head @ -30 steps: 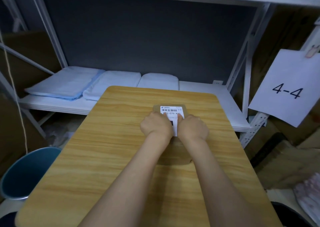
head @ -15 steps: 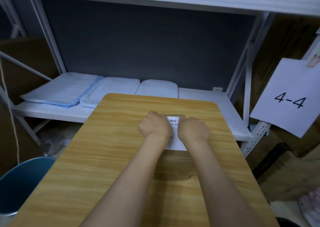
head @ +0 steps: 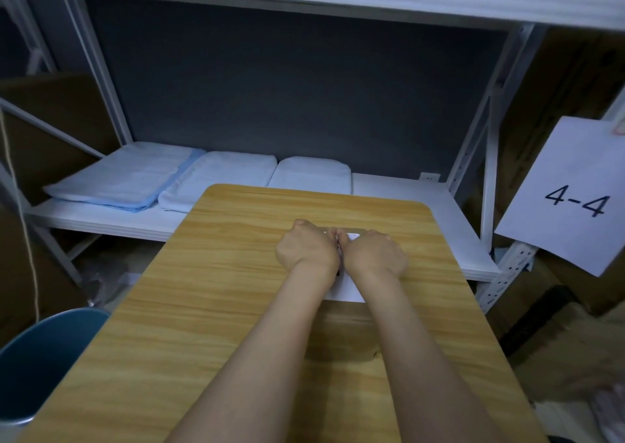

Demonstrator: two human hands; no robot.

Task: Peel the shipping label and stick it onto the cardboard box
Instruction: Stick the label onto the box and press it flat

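Observation:
A flat brown cardboard box (head: 340,336) lies on the wooden table (head: 216,293), and most of it is hidden under my forearms. The white shipping label (head: 346,290) lies flat on the box's top. Its near end shows between my wrists, and a sliver shows past my knuckles. My left hand (head: 306,251) and my right hand (head: 373,254) rest side by side on the label's far half. Both have their fingers curled under, and the fingertips meet in the middle. The barcode print is covered by my hands.
A white metal shelf (head: 406,199) stands behind the table with folded pale blue and white cloths (head: 142,178) on it. A paper sign reading 4-4 (head: 575,202) hangs at the right. A blue bin (head: 44,358) stands at the lower left, and cardboard (head: 568,341) is stacked at the right.
Both hands have slid away from me along the label, from its near half to its far end, and now cover the barcode. They have also drawn closer together. The camera has tilted slightly.

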